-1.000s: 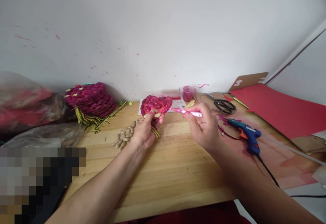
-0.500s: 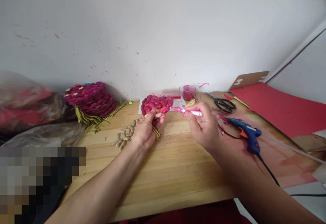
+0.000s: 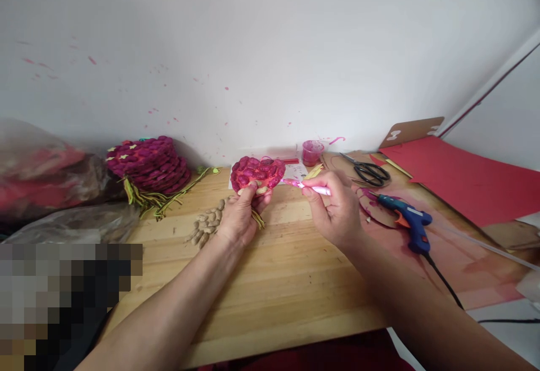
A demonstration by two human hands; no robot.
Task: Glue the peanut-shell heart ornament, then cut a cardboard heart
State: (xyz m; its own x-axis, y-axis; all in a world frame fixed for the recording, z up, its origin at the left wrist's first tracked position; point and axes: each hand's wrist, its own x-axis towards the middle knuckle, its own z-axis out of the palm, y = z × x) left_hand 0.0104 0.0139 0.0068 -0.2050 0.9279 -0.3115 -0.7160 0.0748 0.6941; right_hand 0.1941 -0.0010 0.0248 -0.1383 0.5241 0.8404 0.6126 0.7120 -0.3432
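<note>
My left hand [image 3: 242, 210] grips a red round craft piece [image 3: 255, 169] covered in magenta-painted peanuts, with the thumb on its near edge. A few peanuts by the thumb are still bare and tan, and yellow-green strings hang below. In my right hand [image 3: 337, 208] is a paintbrush [image 3: 318, 189] with a white handle and pink-stained tip, pinched between thumb and fingers. The brush tip is at the right edge of the craft piece; whether it touches I cannot tell. Several unpainted peanuts [image 3: 205, 226] lie on the table left of my left wrist.
A plastic cup of magenta paint [image 3: 312, 153] stands by the wall. At left is a stack of painted peanut pieces [image 3: 147, 164] beside plastic bags [image 3: 46, 174]. On the right are scissors [image 3: 371, 174], a blue glue gun [image 3: 407, 216] with its cord, and red card [image 3: 468, 174].
The brush and my right hand have shifted very slightly to the left and down. My left hand keeps its hold on the craft piece, and the view has moved a little.
</note>
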